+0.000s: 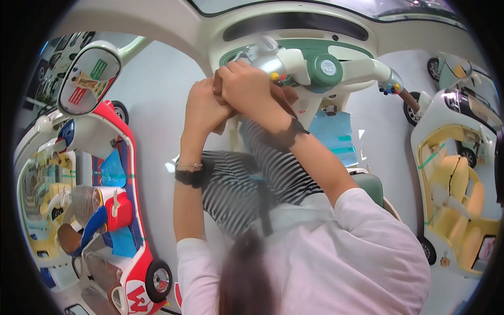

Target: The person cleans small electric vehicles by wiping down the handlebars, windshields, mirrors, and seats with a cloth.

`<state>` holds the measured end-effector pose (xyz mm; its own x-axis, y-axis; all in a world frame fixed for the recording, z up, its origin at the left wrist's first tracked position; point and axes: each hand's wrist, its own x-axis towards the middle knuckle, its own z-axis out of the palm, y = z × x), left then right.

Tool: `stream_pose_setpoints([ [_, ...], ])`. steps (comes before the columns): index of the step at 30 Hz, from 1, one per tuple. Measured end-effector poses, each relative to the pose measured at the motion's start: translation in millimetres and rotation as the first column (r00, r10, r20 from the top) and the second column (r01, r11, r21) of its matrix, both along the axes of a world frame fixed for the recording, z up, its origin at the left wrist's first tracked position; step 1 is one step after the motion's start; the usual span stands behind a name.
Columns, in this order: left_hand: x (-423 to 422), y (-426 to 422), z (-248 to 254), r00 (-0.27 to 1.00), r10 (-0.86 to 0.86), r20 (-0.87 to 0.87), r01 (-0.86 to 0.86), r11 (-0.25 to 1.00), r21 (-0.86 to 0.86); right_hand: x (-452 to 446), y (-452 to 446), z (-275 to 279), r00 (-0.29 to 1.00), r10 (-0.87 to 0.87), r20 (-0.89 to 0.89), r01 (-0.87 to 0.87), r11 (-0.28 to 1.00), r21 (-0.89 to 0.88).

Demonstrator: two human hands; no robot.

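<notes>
Hands (245, 88) close together in curled grip around brown piece (217, 87) between them, near handlebar (297, 66).

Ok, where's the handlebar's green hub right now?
In the head view, the green hub is near the top, right of centre, in the middle of the handlebar, to the right of the person's right hand and below the long dark strip.

Handlebar (363, 71) ahead of seat (369, 187); mirror (88, 83), vehicle (119, 212) left; second vehicle (452, 176) right.
</notes>
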<state>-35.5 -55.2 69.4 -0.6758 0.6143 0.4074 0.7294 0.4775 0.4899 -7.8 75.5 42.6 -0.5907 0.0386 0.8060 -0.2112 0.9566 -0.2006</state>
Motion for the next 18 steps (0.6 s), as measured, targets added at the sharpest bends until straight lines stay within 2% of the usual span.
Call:
stream_pose_setpoints([
  [5, -15, -7, -6, 0.999, -0.033, -0.014, 0.032, 0.996, -0.083, -4, 1, -2, 1.0, -0.001, 0.019, 0.001, 1.0, 0.005],
  [7, -17, -10, -14, 0.997, -0.047, -0.056, 0.047, 0.999, -0.002, -4, 1, -7, 0.998, 0.022, 0.053, -0.022, 1.0, 0.005],
  [8, -24, -11, -23, 0.997, -0.024, -0.08, 0.021, 0.999, -0.043, -2, 0, -6, 0.999, -0.004, 0.038, 0.003, 0.999, 0.039],
  [10, -23, -12, -27, 0.997, -0.006, -0.073, 0.008, 0.999, 0.038, 5, -4, 3, 0.998, -0.063, 0.004, 0.062, 0.995, 0.079],
  [13, -24, -15, -29, 0.995, -0.046, -0.09, 0.048, 0.999, 0.022, 0, -2, -2, 1.0, -0.003, 0.0, 0.003, 0.993, 0.12],
  [15, -21, -21, -28, 0.995, 0.06, -0.081, -0.066, 0.996, -0.062, 3, -8, 3, 0.999, -0.009, 0.036, 0.004, 0.994, 0.113],
  [16, -27, -23, -40, 0.983, 0.057, -0.174, -0.064, 0.997, -0.033, 2, -9, 2, 0.997, -0.039, 0.064, 0.03, 0.99, 0.139],
  [17, -37, -18, -61, 0.97, 0.063, -0.233, -0.047, 0.996, 0.075, 1, -10, 3, 0.995, -0.052, 0.086, 0.04, 0.989, 0.141],
  [18, -39, -17, -64, 0.976, 0.084, -0.202, -0.069, 0.995, 0.078, 0, -13, 4, 0.995, -0.039, 0.089, 0.026, 0.989, 0.148],
])
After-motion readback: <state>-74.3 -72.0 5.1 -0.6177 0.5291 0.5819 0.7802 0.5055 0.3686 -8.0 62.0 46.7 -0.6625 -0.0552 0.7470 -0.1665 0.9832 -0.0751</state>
